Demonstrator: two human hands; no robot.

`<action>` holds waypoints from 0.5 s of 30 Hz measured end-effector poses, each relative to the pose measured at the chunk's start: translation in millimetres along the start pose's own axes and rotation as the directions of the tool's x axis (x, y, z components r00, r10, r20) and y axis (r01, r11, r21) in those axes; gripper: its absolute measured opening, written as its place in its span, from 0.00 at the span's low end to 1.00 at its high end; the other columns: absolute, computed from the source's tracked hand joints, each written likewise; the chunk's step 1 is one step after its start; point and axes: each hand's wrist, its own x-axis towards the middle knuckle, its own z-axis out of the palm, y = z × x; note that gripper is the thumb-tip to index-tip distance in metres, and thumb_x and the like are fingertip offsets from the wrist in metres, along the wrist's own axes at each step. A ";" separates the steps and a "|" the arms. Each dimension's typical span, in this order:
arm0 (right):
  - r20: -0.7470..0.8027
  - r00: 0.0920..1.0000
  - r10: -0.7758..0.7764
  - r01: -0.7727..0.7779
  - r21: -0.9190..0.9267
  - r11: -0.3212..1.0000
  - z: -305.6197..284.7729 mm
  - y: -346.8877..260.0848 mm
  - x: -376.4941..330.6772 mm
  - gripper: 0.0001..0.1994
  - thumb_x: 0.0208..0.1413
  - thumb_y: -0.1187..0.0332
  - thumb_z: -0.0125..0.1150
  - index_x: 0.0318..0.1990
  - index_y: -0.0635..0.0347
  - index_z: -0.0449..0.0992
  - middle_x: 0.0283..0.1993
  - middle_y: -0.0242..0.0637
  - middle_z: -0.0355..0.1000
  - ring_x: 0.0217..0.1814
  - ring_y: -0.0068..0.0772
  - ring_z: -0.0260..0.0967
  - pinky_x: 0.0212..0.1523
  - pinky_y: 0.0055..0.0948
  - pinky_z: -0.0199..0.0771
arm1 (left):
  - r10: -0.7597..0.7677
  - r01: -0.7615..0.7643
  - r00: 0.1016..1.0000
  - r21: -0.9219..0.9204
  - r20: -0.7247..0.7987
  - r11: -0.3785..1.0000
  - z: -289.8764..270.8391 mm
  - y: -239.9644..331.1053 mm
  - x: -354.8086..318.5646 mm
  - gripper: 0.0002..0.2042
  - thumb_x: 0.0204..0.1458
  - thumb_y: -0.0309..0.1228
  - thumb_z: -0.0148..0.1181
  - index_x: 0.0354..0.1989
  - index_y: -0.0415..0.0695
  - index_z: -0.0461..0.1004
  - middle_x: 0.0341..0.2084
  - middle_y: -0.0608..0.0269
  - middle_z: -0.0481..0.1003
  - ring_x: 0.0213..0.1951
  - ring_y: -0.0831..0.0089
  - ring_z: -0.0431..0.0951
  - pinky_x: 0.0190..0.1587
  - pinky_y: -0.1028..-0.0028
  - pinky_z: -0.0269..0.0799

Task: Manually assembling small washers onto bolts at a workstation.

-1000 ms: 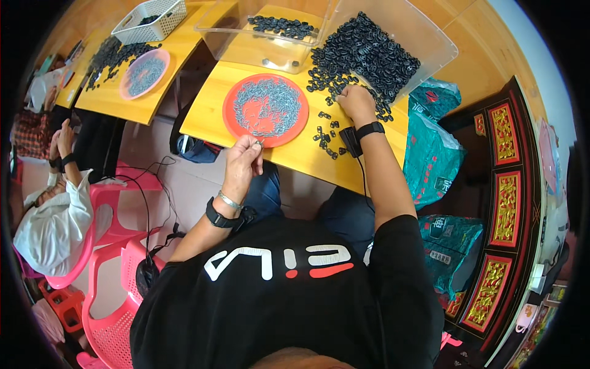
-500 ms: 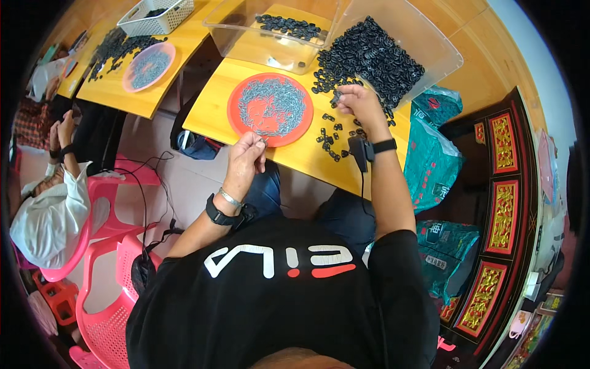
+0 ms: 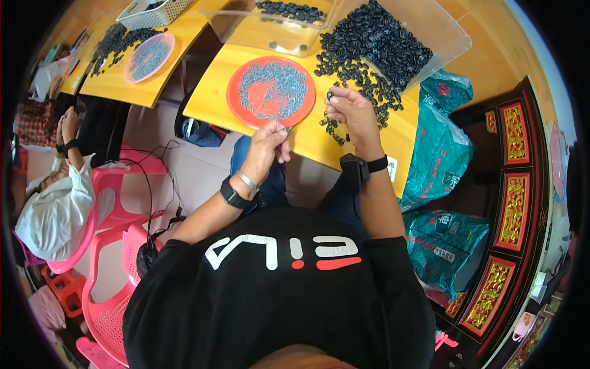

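My left hand (image 3: pixel 268 147) is closed in a pinch at the near rim of a red plate (image 3: pixel 260 106), with a small metal pin at its fingertips, too small to make out well. Thin silvery metal pins (image 3: pixel 286 83) lie heaped on the plate. To the right, my right hand (image 3: pixel 356 118) pinches a small black plastic piece (image 3: pixel 330 96) between thumb and forefinger, above the table. Loose black pieces (image 3: pixel 362 80) lie spread beyond and beside it, and a larger heap (image 3: pixel 390 43) fills a clear plastic bin (image 3: pixel 445 49) tipped toward the table.
Another clear bin (image 3: pixel 246 34) with black pieces stands at the back. At the left, a second table (image 3: pixel 120 89) holds a pink plate (image 3: pixel 167 58) and a white basket (image 3: pixel 138 17); a person (image 3: pixel 58 197) sits beside it. Green bags (image 3: pixel 439 147) stand right of my table.
My right hand has come left and toward me from the heap's edge, holding the black piece. More black pieces lie spread across the table. My left hand has shifted slightly right, still pinched.
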 end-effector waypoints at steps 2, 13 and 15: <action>0.004 1.000 0.008 -0.008 -0.006 1.000 2.1 2.8 -6.9 0.11 0.54 0.75 0.55 0.45 0.66 0.70 0.34 0.36 0.73 0.30 0.20 0.71 0.34 0.17 0.74 | 0.011 -0.011 1.000 -0.028 0.000 1.000 -5.1 -2.4 3.7 0.05 0.55 0.29 0.45 0.28 0.43 0.65 0.16 0.64 0.69 0.16 0.76 0.70 0.18 0.82 0.63; 0.020 0.998 0.066 -0.062 -0.173 0.983 -2.4 3.6 -36.9 0.12 0.54 0.72 0.55 0.47 0.63 0.72 0.36 0.31 0.74 0.31 0.16 0.69 0.34 0.15 0.69 | 0.041 -0.042 0.997 -0.014 -0.065 0.999 -36.5 20.8 -4.1 0.06 0.55 0.30 0.46 0.28 0.44 0.65 0.18 0.63 0.70 0.17 0.75 0.71 0.20 0.81 0.63; 0.055 0.996 0.071 -0.061 -0.173 0.983 -1.6 6.0 -41.7 0.12 0.54 0.72 0.55 0.46 0.62 0.72 0.35 0.31 0.74 0.32 0.16 0.69 0.35 0.16 0.69 | 0.047 -0.045 0.995 0.021 -0.084 0.999 -36.8 19.4 -6.2 0.06 0.54 0.30 0.46 0.27 0.44 0.66 0.17 0.65 0.71 0.17 0.77 0.70 0.19 0.82 0.62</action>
